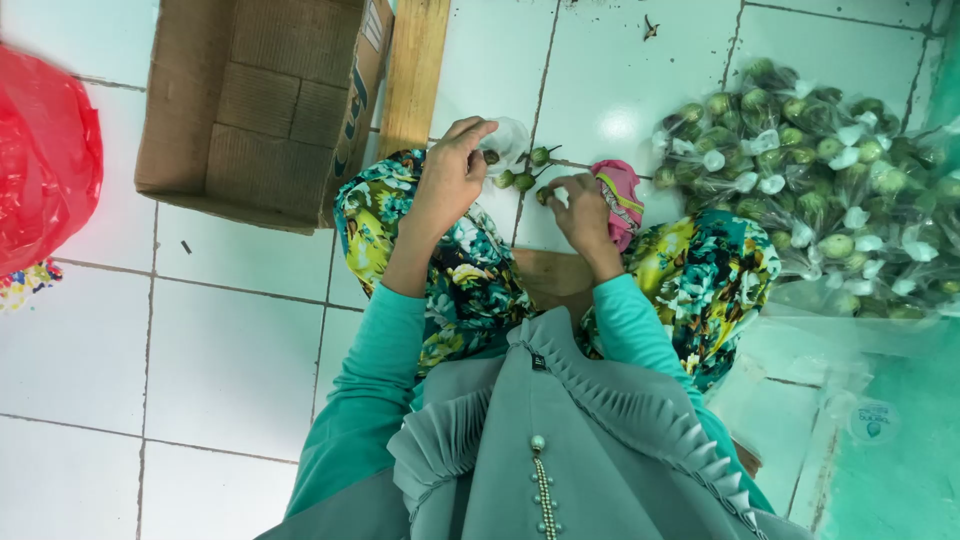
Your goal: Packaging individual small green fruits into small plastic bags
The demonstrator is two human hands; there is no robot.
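Fingers (pixel 470 135) of the left hand (pixel 452 180) are pinched shut on the edge of a small clear plastic bag (pixel 508 138), just above the middle of the frame. Fingers (pixel 562 190) of the right hand (pixel 578 212) are curled shut on one small green round fruit (pixel 545 195). The two hands are close together, over the knees in flowered cloth (pixel 470 290).

The bag lies up and to the left of the right hand. Its mouth seems to face toward the right hand, but I cannot tell for sure. The right hand is the one nearer to the loose fruits.

A few more green fruits (pixel 525 170) with short stems lie on the white tiled floor (pixel 230 350) between the two hands. Their stems point up and to the right. A pink cloth (pixel 620 195) sits just beside the right hand.

Farther off, in the upper right of the frame, a big heap of small filled bags (pixel 810 180) rests on the floor. Each holds green fruits. In the upper left sits an open brown cardboard box (pixel 260 100), and a wooden plank (pixel 412 70) lies just beside it. A red plastic bag (pixel 45 160) shows at the left edge.
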